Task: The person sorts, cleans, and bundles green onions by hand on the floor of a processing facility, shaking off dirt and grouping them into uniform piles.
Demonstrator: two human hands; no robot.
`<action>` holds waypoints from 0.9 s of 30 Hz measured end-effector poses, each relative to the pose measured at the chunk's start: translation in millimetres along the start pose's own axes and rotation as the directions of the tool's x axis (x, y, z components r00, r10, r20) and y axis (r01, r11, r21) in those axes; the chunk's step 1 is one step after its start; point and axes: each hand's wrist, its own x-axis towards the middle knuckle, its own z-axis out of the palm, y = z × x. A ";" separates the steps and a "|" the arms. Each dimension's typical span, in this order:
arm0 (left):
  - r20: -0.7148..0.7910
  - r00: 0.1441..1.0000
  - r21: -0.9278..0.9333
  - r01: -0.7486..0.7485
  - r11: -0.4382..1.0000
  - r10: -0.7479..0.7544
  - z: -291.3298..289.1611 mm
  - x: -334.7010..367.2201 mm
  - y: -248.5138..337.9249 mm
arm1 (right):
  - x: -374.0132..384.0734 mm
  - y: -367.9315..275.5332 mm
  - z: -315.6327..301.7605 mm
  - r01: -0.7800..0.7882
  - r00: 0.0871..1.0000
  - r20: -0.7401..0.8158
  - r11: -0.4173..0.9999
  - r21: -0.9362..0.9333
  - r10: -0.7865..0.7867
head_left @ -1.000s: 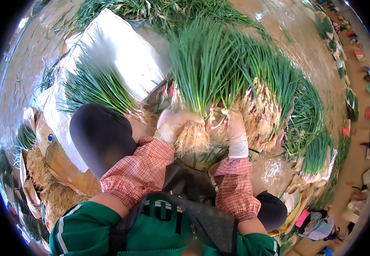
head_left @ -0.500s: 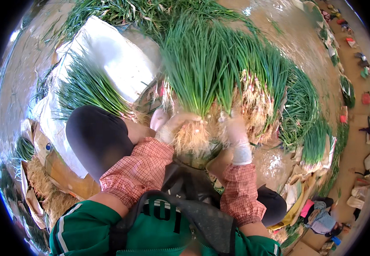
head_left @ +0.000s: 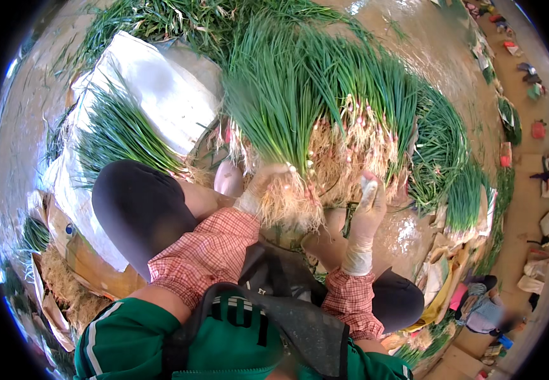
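In my left hand (head_left: 263,183) is a thick bunch of spring onions (head_left: 280,107), gripped just above the roots. Its long green leaves spread away from me and its pale roots (head_left: 290,206) hang toward me. My right hand (head_left: 367,212), with white wrapping on its fingers and wrist, is to the right of that bunch. Its fingers stretch away from me with nothing visible in them. Just beyond its fingertips lies a pile of spring onions (head_left: 376,101) with pinkish-white bulbs and tangled tan roots (head_left: 376,149).
At left, another spring onion bundle (head_left: 122,130) rests on a white sack (head_left: 160,79). Loose green leaves (head_left: 160,22) cover the far floor. More greens (head_left: 442,158) lie at right, near a yellow sack (head_left: 442,297). A person (head_left: 483,307) is at the lower right.
My right hand has drawn away from the bunch, to the right and slightly toward me. The bunch in my left hand looks fuller, and its leaves tilt more to the left.
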 end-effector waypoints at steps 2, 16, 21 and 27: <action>-0.018 0.999 0.096 -0.049 0.994 0.051 -49.0 7.7 1.9 | -18.1 -6.4 32.1 -0.069 0.997 -0.004 0.931 0.358 0.075; -0.006 1.000 -0.104 -0.007 0.995 0.006 24.1 -4.1 1.3 | 64.8 21.7 47.3 0.084 0.972 0.194 0.576 -0.813 0.133; -0.067 0.996 -0.098 -0.062 0.993 0.056 21.0 -10.5 5.1 | 12.9 -18.7 48.4 0.169 0.919 0.364 0.680 -0.714 0.154; -0.049 0.877 0.428 -0.414 0.803 0.478 -9.0 -2.0 -10.7 | 16.7 -45.5 81.6 0.861 0.506 0.581 0.415 -0.294 -0.638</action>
